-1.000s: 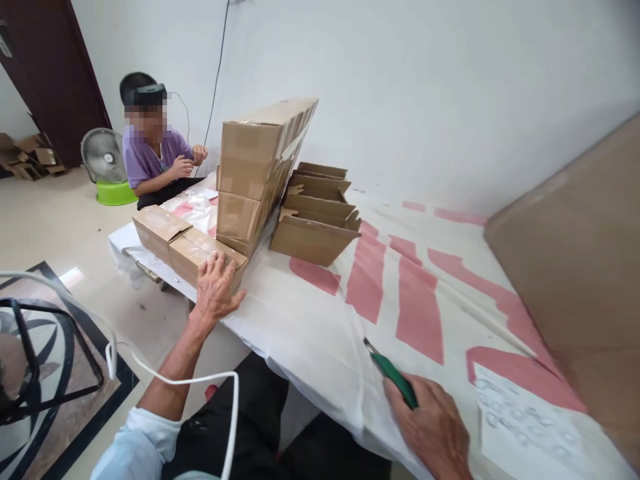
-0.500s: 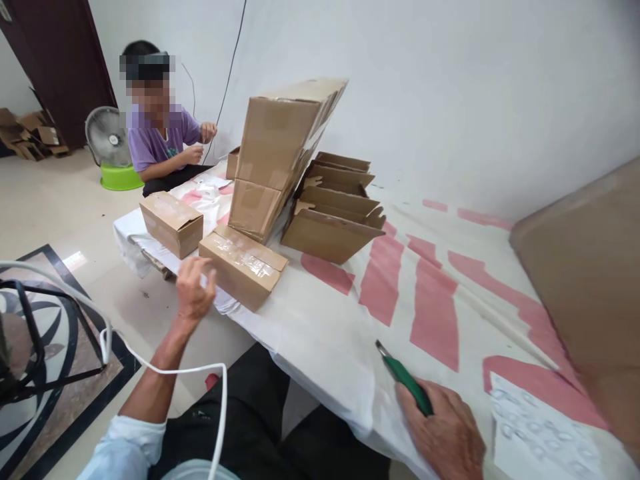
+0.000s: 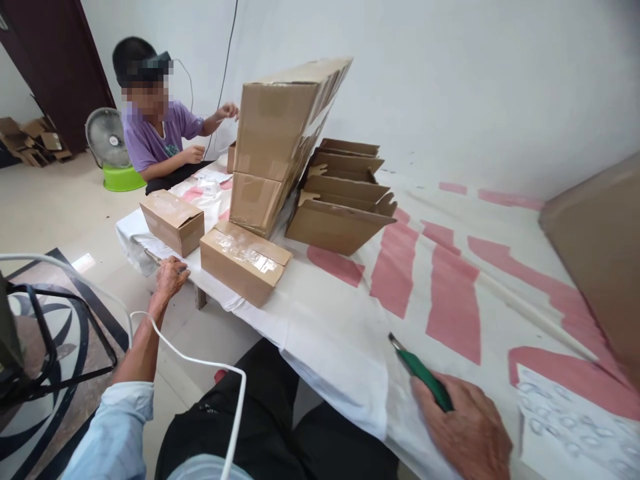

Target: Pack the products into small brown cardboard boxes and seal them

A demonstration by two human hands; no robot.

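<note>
My right hand (image 3: 463, 420) is wrapped around a green-handled utility knife (image 3: 425, 375), whose metal tip points up and away over the cloth. At the table's left edge, just in front of a small closed carton (image 3: 173, 223), is my left hand (image 3: 171, 277). Its fingers are loosely bent, with nothing visible in them and a small gap to the carton. A second carton (image 3: 245, 261), closed with clear tape on top, sits to the right of that hand. Behind it a tall leaning stack of cartons (image 3: 275, 133) stands beside several open-topped cartons (image 3: 343, 213).
A person in a purple shirt (image 3: 160, 140) sits at the table's far end. A white cable (image 3: 200, 360) crosses before my left forearm. A printed sheet (image 3: 575, 427) and a large brown panel (image 3: 600, 253) are on the right. A fan (image 3: 107, 137) stands on the floor.
My left hand has moved left and down from the taped carton to the table edge by the other carton. The other person's raised hand has reached toward the stack. The knife stays in my right hand.
</note>
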